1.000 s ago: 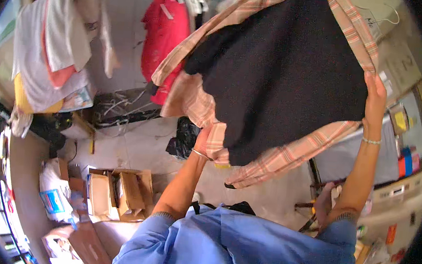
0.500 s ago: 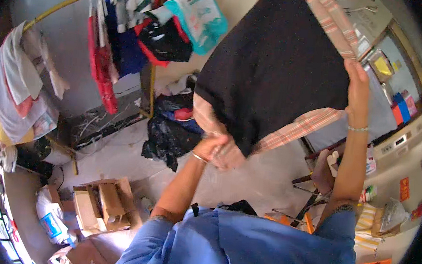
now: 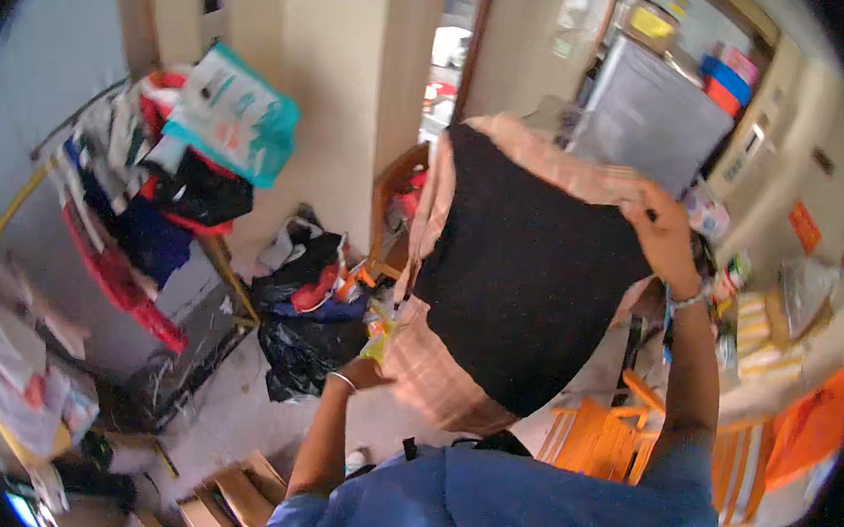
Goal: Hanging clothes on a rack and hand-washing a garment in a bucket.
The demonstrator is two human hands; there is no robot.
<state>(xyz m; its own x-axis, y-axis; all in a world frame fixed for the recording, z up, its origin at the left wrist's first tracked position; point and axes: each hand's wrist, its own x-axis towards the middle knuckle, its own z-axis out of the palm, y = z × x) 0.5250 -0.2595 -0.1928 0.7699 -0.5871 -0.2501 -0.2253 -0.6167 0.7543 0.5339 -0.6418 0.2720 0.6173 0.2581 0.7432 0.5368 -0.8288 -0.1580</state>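
Observation:
In front of me a black cloth with pink plaid edging [image 3: 532, 273] is held up and spread out. It looks like a garment or an apron, but I cannot tell which. My right hand [image 3: 663, 239] has its fingers closed on the plaid edge at the upper right corner. At the lower left, my left hand [image 3: 362, 372] is closed at the plaid border, its fingers partly smeared by motion. A narrow plaid strip [image 3: 431, 209] runs down the cloth's left side.
Clothes [image 3: 131, 208] and a teal-and-white bag [image 3: 234, 117] hang on a rack at the left. Black plastic bags [image 3: 304, 354] lie on the floor. An orange wooden chair [image 3: 587, 439] stands by my right arm, cardboard boxes [image 3: 231, 498] at the lower left.
My view has swung to the right. The cloth has come lower and turned, with its plaid edge along the top now showing. My right hand has moved down, still gripping the edging.

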